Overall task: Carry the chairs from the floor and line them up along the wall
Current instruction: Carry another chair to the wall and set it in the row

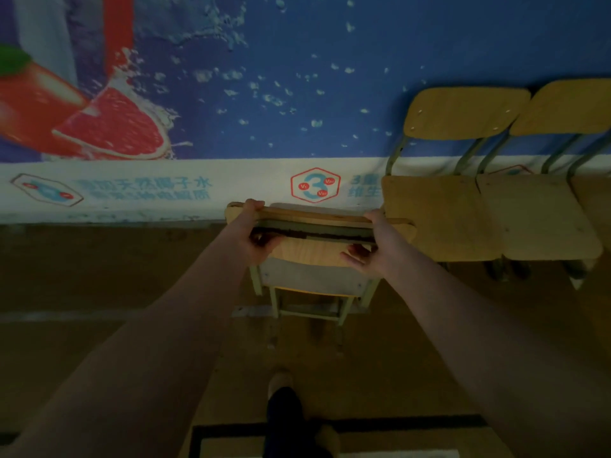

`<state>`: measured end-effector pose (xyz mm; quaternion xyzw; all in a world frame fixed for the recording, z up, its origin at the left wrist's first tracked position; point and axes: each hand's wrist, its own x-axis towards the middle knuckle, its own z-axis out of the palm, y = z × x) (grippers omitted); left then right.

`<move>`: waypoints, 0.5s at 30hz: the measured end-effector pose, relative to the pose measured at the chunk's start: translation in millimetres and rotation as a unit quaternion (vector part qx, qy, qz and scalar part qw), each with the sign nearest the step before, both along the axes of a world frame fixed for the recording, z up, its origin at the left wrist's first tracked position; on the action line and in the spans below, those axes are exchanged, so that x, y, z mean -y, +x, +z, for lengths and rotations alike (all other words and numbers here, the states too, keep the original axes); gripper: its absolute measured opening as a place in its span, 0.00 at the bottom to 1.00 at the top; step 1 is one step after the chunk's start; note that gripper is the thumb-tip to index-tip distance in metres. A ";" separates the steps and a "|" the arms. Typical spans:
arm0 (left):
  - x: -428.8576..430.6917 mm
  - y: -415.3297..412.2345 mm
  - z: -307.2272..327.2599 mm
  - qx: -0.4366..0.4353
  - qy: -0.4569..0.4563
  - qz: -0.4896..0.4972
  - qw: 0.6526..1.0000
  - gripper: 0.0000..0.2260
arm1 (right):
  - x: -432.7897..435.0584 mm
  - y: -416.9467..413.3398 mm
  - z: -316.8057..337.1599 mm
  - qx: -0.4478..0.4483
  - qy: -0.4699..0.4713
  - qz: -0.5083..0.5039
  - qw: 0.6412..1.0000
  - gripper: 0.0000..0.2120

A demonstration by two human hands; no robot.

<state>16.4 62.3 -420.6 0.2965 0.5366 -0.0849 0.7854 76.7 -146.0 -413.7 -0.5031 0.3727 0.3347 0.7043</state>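
Bare forearms stretch forward, left hand and right hand each curled round the backrest of a wooden chair, close to the printed wall banner, just left of a second chair and third chair against it.

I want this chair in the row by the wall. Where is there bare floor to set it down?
Bare floor runs along the banner wall, left of the nearest lined-up chair, from the held chair leftward. To the right it is crowded: the next chair stands close beside it.
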 end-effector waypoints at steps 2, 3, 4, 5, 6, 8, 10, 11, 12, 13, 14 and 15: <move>5.3 -17.3 -7.1 0.006 -0.007 0.006 1.000 0.26 | 5.8 -16.1 -3.5 -0.010 0.018 -0.009 1.000 0.19; 8.2 -27.7 -9.6 0.010 -0.006 0.004 1.000 0.25 | 9.1 -26.0 -5.1 -0.016 0.028 -0.012 0.999 0.19; 9.6 -35.5 -13.0 0.019 -0.005 0.002 1.000 0.23 | 12.1 -32.8 -7.2 -0.021 0.037 -0.014 0.999 0.19; 11.5 -44.6 -16.7 0.027 -0.004 0.003 1.000 0.23 | 15.4 -40.8 -9.4 -0.028 0.044 -0.015 0.999 0.20; 13.3 -53.3 -20.1 0.038 -0.007 0.012 0.999 0.23 | 18.7 -48.0 -10.7 -0.038 0.049 -0.015 0.998 0.20; 18.1 -71.0 -28.7 0.049 -0.015 0.030 0.998 0.22 | 26.5 -62.4 -14.2 -0.064 0.056 -0.012 0.996 0.20; 21.8 -85.5 -34.8 0.047 -0.016 0.026 0.998 0.19 | 33.5 -74.3 -17.8 -0.086 0.059 -0.011 0.995 0.20; 23.2 -92.2 -36.9 0.042 -0.019 0.026 0.999 0.17 | 36.1 -80.7 -19.6 -0.093 0.060 -0.011 0.994 0.20; 23.8 -98.5 -38.7 0.039 -0.023 0.028 0.999 0.16 | 38.1 -86.9 -20.9 -0.096 0.059 -0.010 0.994 0.20; 24.2 -103.5 -40.4 0.037 -0.025 0.028 0.999 0.16 | 39.8 -91.9 -22.2 -0.099 0.058 -0.009 0.993 0.19; 24.5 -110.2 -43.4 0.033 -0.025 0.031 0.999 0.17 | 41.4 -98.4 -23.5 -0.105 0.055 -0.009 0.993 0.19; 25.1 -115.6 -44.7 0.030 -0.023 0.033 0.999 0.19 | 42.6 -103.4 -24.5 -0.110 0.056 -0.008 0.992 0.19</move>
